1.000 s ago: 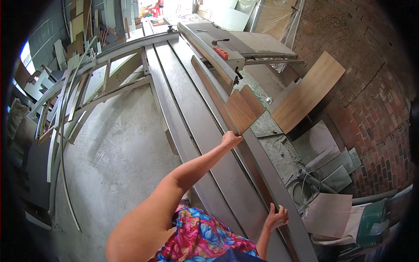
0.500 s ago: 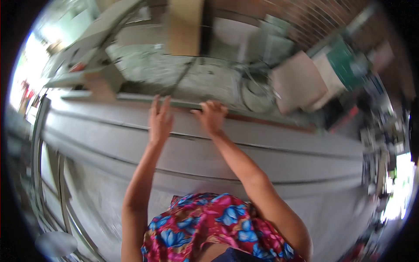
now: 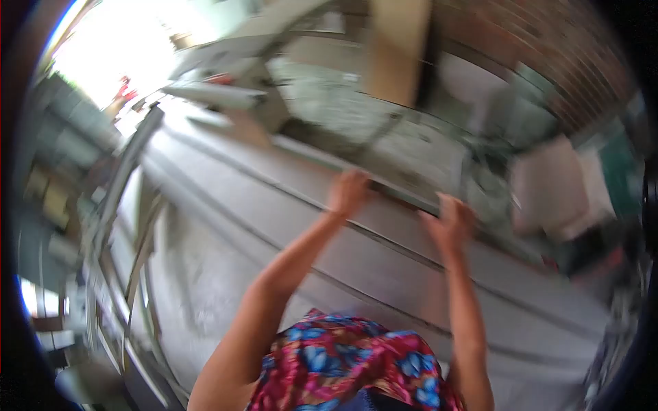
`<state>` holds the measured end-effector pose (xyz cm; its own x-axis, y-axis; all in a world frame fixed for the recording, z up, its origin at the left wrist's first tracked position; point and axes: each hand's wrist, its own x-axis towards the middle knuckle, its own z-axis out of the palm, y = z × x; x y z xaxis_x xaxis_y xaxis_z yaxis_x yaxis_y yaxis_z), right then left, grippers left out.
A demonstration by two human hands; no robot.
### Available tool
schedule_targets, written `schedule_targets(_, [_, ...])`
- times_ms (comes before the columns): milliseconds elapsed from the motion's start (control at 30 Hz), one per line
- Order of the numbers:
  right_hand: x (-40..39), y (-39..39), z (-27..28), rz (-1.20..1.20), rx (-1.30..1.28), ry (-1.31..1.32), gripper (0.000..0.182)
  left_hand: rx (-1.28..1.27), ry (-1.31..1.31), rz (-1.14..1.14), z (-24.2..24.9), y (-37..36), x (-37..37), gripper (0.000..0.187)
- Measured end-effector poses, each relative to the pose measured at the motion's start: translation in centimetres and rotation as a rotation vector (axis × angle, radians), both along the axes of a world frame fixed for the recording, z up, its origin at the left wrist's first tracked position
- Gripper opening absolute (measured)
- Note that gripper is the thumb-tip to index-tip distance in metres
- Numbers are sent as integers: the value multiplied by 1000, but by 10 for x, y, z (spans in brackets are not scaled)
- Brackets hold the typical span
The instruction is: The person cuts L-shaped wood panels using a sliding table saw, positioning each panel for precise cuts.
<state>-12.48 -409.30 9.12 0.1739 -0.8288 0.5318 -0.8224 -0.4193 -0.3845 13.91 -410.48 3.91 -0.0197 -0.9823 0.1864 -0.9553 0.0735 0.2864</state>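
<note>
A long grey surface with dark parallel grooves (image 3: 397,274) runs slantwise across the view in front of me. Along its far edge lies a narrow strip (image 3: 315,156). My left hand (image 3: 349,194) is at that edge, its fingers blurred and bent over or beside the strip, so its grip is unclear. To the right, my right hand (image 3: 452,222) touches or hovers by the same edge, thumb apart from the fingers. Nothing shows between its fingers.
Beyond the edge stand a brown board (image 3: 396,51), a pinkish panel (image 3: 550,188) and a green object (image 3: 622,164). Metal bars (image 3: 116,274) stand at the left. A brick wall (image 3: 555,48) is at the upper right.
The whole view has turned, so the grooved surface now slants down to the right. Both hands appear further right and lower, and the left hand's spread fingers have become bent and blurred.
</note>
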Motion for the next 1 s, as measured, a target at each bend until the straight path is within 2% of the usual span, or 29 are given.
schedule_targets(33, [-31, -5, -14, -17, 32, 33, 58, -111, -7, -25, -7, 0, 3, 43])
schedule_targets(67, [-64, -5, -16, -25, 73, 107, 60, -53, 52, 32, 8, 5, 2, 42])
schedule_targets(133, [-137, 2, -23, -70, 139, 239, 55, -216, 68, 18, -16, 3, 6, 42])
schedule_targets(167, [-172, 11, -25, -122, 252, 250, 55, -208, 78, -2, -15, 4, 3, 42])
schedule_targets(267, [-243, 32, -38, -169, 283, 273, 43, -202, 91, -14, -12, 9, 1, 45])
schedule_targets(367, [-243, 23, -47, -140, 321, 270, 38, -223, 99, -7, -13, 12, 0, 46])
schedule_targets(467, [-231, 22, -62, -131, 128, 267, 39, -199, 110, -5, -15, 11, 6, 45])
schedule_targets(700, [-177, 21, -57, -111, 106, 270, 39, -199, 86, -19, -22, -2, 54, 45])
schedule_targets(867, [-195, 30, -52, -171, 295, 330, 32, -218, 66, -11, -27, -2, 80, 44])
schedule_targets(1000, [-218, 33, -41, -251, 325, 345, 28, -220, 48, -11, -20, -10, 100, 43])
